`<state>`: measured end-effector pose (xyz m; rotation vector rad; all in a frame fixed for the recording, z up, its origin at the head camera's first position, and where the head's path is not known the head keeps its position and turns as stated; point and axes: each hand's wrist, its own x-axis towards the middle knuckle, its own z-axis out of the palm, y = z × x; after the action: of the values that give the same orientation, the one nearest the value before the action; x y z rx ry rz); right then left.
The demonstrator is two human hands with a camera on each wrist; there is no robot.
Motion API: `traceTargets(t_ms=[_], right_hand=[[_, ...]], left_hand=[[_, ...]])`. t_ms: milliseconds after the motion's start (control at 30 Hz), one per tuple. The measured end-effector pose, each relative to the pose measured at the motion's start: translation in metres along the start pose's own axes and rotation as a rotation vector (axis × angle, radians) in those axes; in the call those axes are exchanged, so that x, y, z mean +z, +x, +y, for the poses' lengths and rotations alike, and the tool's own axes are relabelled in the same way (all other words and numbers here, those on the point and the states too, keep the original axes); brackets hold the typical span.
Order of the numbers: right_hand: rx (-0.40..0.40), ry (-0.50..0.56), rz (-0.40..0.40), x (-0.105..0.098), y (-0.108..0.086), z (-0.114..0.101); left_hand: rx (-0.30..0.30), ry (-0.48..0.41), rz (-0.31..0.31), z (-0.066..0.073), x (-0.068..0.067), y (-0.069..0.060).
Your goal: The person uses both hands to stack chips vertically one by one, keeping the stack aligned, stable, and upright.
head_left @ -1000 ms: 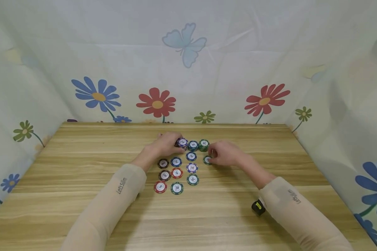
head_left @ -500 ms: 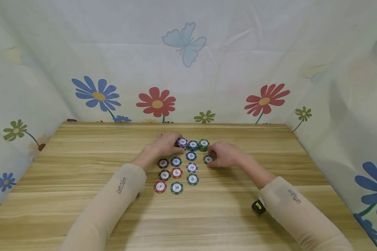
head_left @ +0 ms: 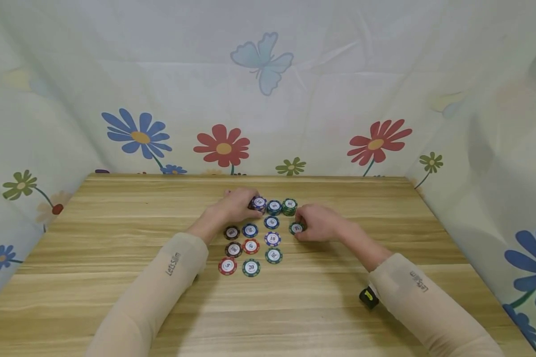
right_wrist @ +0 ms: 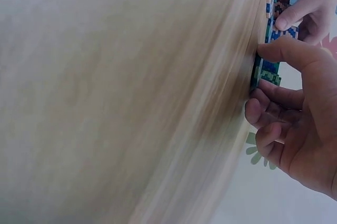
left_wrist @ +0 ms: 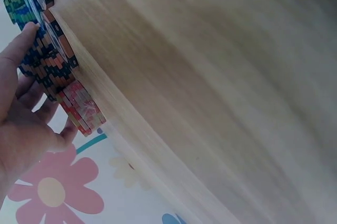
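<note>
My left hand curls round the end of a row of poker chip stacks; its thumb lies on the near side of the purple-edged stack. In the left wrist view, stacks of black chips and red chips show beside its fingers, mostly hidden from the head view. A blue stack and a green stack continue the row rightward. My right hand pinches a single green poker chip by its edges, low at the table, just in front of the green stack.
Several single chips lie flat in front of the stacks, among them a red chip, a green chip and a white-and-blue chip. A black device shows beside my right sleeve. Flowered cloth hangs behind the wooden table.
The right thumb has shifted slightly toward me, and more of the green chip's face now shows between finger and thumb. My left hand and the stacks stay in place.
</note>
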<state>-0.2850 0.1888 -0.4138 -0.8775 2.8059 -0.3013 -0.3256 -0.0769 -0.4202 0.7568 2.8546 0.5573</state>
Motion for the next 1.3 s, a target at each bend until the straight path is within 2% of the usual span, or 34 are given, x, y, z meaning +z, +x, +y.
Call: traceTargets(t_ms=[200,367,467,633,833,1100,1300], right_hand=[[0.000,-0.005,0.014,-0.002,-0.001,0.003],[0.080,0.054,0.028,-0.008,-0.002,0.007],[0.112,0.086,0.057,-0.013,0.000,0.010],[0.116,0.105,0.140,-0.020,0.004,0.010],[0.104,0.056,0.200,-0.019,0.013,0.005],[0.120,0.030,0.188,-0.014,0.029,0.000],[0.119,0.013,0.178,-0.012,0.034,0.000]], left_hand=[[0.003,0.007,-0.006,0.001,-0.001,0.000],[0.015,0.014,-0.007,0.002,-0.002,0.001],[0.021,0.024,-0.006,0.003,-0.002,0.002],[0.027,0.028,-0.005,0.003,-0.003,0.002],[0.021,0.026,-0.014,0.004,-0.004,0.001],[0.021,0.029,-0.016,0.003,-0.004,0.002],[0.017,0.039,-0.018,0.003,-0.003,0.002]])
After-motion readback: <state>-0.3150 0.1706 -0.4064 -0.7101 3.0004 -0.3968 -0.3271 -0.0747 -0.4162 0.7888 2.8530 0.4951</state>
